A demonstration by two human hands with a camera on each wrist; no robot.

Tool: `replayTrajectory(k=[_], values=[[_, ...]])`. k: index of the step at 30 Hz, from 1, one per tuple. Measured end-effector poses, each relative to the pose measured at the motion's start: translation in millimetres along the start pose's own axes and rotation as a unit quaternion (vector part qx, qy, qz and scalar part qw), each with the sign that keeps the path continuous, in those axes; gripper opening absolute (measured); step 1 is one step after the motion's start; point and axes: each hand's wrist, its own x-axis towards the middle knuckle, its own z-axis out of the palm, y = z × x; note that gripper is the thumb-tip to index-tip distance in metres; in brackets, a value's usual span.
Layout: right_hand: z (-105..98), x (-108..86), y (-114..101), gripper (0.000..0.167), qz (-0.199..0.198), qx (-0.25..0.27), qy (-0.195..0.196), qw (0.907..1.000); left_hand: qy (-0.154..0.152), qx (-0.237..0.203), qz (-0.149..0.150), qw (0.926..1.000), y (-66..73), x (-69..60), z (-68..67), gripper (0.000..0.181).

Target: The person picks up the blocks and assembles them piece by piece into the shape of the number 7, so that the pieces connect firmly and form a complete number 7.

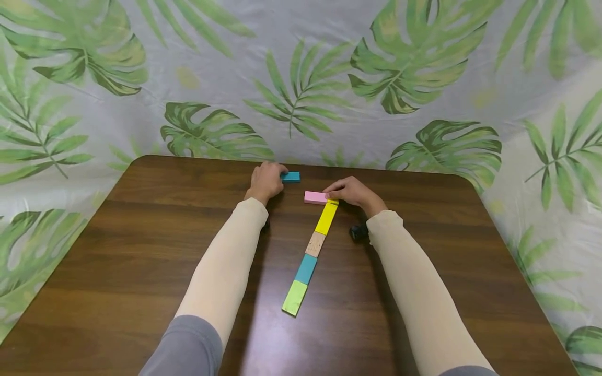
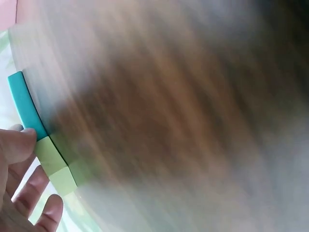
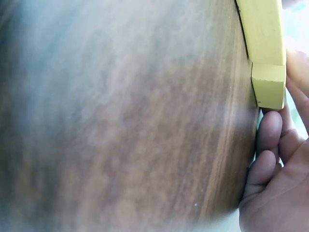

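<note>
My left hand is at the far side of the table, at a blue block. In the left wrist view, the thumb of that hand presses the end of the blue block, where a light green block adjoins it; other fingers lie behind. My right hand pinches a small yellow block beside a pink block. In the right wrist view, its fingers curl behind the end of the yellow block, which meets a longer yellow block.
From the right hand, a slanting row runs toward me: yellow block, bare wood block, teal block and lime green block. A brown wooden table lies beneath. Behind it hangs a leaf-patterned cloth.
</note>
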Motion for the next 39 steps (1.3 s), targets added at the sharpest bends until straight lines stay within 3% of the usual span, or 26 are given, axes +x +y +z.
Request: replayTrajectory(k=[10, 16, 29, 39], values=[[4, -2.7, 4, 0.028, 0.012, 0.020, -0.003, 0.9997, -0.013, -0.048, 0.012, 0.9987, -18.9, -7.2, 0.0, 0.037], [3, -1.4, 3, 0.028, 0.010, 0.023, 0.000, 0.9997, -0.020, -0.072, 0.027, 0.9968, -39.2, -9.6, -5.7, 0.037], [1, 0.3, -1, 0.030, 0.005, 0.017, 0.000, 0.9998, -0.034, -0.110, 0.019, 0.9932, -88.0, -22.2, -27.3, 0.035], [-1, -0.9, 0, 0.029, 0.005, 0.016, 0.000, 0.9999, -0.053, -0.121, 0.022, 0.9910, -90.6, -20.4, -30.9, 0.043]])
